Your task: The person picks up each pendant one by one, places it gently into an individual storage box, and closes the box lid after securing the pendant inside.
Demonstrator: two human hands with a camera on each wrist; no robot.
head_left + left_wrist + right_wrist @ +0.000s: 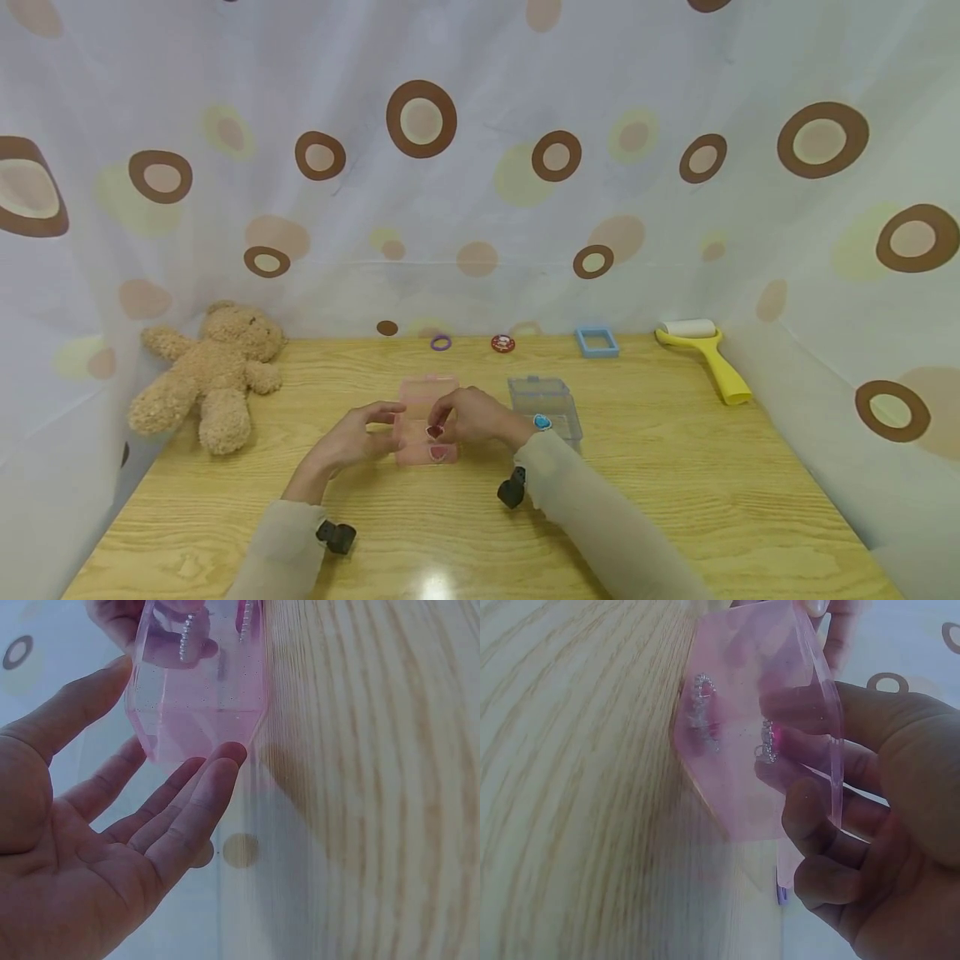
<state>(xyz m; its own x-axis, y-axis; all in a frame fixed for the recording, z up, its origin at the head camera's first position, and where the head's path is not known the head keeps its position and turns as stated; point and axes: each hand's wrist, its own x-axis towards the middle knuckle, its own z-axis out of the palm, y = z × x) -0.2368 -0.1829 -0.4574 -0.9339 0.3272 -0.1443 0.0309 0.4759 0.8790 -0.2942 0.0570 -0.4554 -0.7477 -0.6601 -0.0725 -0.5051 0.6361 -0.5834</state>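
A see-through pink box (429, 390) lies with its lid open on the table. My right hand (474, 414) reaches over it and pinches a small red charm (434, 432) with a silver beaded rim. Just below, in the box's near part, lies a second pink-red charm (438, 452). Through the pink wall (742, 814) in the right wrist view, both beaded rims show. My left hand (362, 435) is at the box's left side, fingers loosely spread. In the left wrist view its fingertips (229, 754) are right at the box's end (187, 735).
Right of the pink box stands an open clear box (567, 410) holding a blue charm (542, 422). Along the back lie a purple ring (441, 337), a red round piece (502, 343), a light-blue square frame (597, 353) and a yellow-handled lint roller (716, 358). A teddy bear (213, 371) sits at left.
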